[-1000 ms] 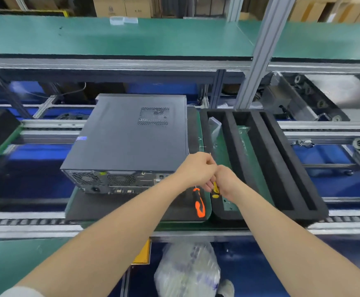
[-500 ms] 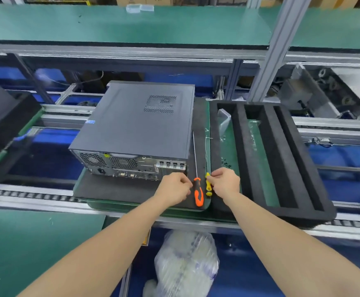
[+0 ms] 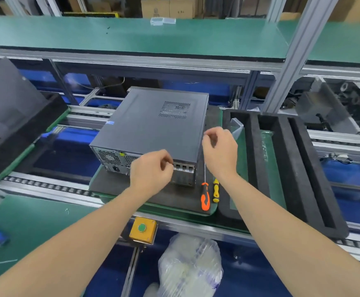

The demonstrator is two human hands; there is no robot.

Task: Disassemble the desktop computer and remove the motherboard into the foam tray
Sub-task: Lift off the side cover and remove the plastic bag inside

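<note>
Grey, one desktop computer (image 3: pixel 153 125) is sitting by two screwdrivers (image 3: pixel 205 198) and one foam tray (image 3: pixel 255 151), left hand (image 3: pixel 151 172) and right hand (image 3: pixel 220 151) hovering curled at its rear, grasp unclear.

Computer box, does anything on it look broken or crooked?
Nothing stands out. The computer case looks whole, lid on, flat on its black mat. The orange screwdriver and yellow screwdriver lie neatly side by side next to it.

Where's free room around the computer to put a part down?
Free: green bench left of the yellow button box; black mat in front of the computer, left of the screwdrivers. Crowded: the gap between computer and foam tray.
</note>
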